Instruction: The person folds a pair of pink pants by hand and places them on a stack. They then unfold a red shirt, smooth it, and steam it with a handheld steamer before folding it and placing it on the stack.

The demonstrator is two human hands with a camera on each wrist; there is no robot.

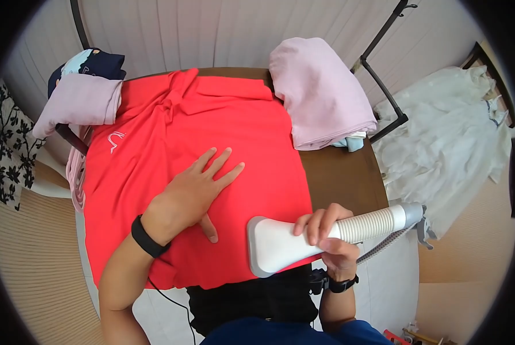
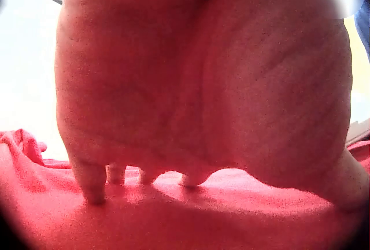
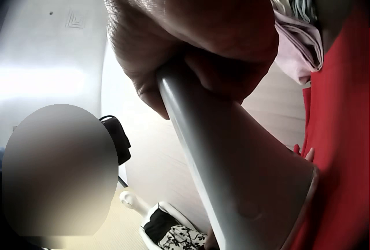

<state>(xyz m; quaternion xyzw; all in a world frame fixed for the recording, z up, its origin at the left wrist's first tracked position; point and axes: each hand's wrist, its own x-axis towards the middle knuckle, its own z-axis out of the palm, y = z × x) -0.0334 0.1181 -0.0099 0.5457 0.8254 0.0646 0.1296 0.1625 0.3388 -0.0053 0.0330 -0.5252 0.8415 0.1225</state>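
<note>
A red garment [image 1: 240, 126] with a small white print covers most of the brown board [image 1: 346, 178], wrinkled and bunched toward its far left. My left hand [image 1: 191, 192] rests on it with fingers spread. In the left wrist view, fingertips touch the red fabric [image 2: 144, 227] while the palm arches above it. With curled fingers, my right hand [image 1: 335, 236] grips the white garment steamer head [image 1: 283, 244] where it meets the ribbed hose. The steamer's wide grey-edged end lies over the garment's near right part. Seen from the right wrist, the steamer head [image 3: 237, 163] slants down toward the red cloth.
Folded pink cloth [image 1: 320, 92] sits at the board's back right. Another pink cloth [image 1: 82, 100] and a dark blue one [image 1: 105, 62] lie at the left. Black metal bars [image 1: 387, 95] rise on both sides. White dresses [image 1: 441, 132] hang beyond the right edge.
</note>
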